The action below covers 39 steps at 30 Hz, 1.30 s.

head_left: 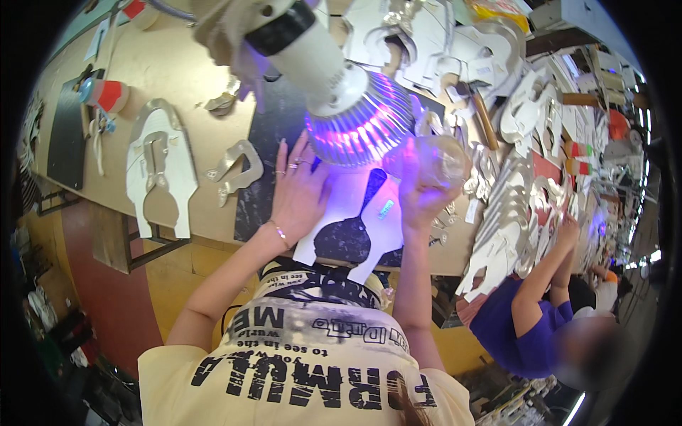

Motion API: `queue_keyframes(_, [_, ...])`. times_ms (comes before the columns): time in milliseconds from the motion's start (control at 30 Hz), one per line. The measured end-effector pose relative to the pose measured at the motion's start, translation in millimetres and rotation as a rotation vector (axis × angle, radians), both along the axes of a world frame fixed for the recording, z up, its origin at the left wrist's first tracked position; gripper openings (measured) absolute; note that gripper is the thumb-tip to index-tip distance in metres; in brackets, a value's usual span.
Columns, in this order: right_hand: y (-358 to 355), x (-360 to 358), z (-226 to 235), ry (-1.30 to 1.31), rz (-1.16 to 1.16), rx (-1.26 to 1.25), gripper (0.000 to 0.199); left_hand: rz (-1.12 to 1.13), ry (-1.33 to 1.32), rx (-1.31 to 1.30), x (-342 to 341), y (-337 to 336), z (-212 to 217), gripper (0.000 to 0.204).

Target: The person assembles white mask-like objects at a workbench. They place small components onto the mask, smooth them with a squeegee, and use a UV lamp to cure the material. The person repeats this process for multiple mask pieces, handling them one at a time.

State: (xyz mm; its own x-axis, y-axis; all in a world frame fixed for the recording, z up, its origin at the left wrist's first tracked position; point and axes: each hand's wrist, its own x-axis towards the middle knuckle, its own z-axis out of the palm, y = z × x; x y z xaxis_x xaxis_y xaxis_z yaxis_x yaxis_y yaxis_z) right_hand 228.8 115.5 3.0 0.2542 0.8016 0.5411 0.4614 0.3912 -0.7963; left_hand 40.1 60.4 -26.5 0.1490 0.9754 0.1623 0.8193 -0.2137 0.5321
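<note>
A white cut-out shoe-upper piece (386, 226) with two long legs lies on the dark marbled board (266, 135), lit violet by a lamp (359, 117) with a ribbed metal head. My left hand (297, 192) lies flat along the left side of this piece, fingers stretched toward the lamp. At the right side is my right hand (424, 202), curled around a rounded, translucent beige container (444, 162). The lamp head hides the far end of the piece and part of my right fingers.
Left on the tan table are a white and silver upper (160, 170), a curved silver piece (245, 170) and a red-banded cup (105, 94). A wooden-handled hammer (484, 121) and stacked uppers (501, 220) are at right. A co-worker in purple (515, 326) sits nearby.
</note>
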Motion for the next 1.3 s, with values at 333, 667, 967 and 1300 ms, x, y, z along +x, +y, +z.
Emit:
queue_keyframes(333, [-3.3,-13.0,1.2,0.018,0.017,-0.014,0.047,-0.036,0.006,0.004,-7.1,-3.7,-3.2,0.037])
queue_keyframes(667, [-6.8,-4.0,-8.8,-0.136,0.049,0.069,0.047,-0.037,0.003,-0.008,-7.3,-2.9,-2.5,0.044])
queue_keyframes(967, [-11.0,-3.7,-3.4,-0.139,0.102,0.031,0.051,-0.036,0.012,-0.004,-6.8,-3.5,-3.0,0.044])
queue_keyframes(1300, [-14.2,-8.5,-0.2,-0.066,0.115,0.023,0.047,-0.035,-0.002,-0.009,-6.5,-3.2,-3.8,0.048])
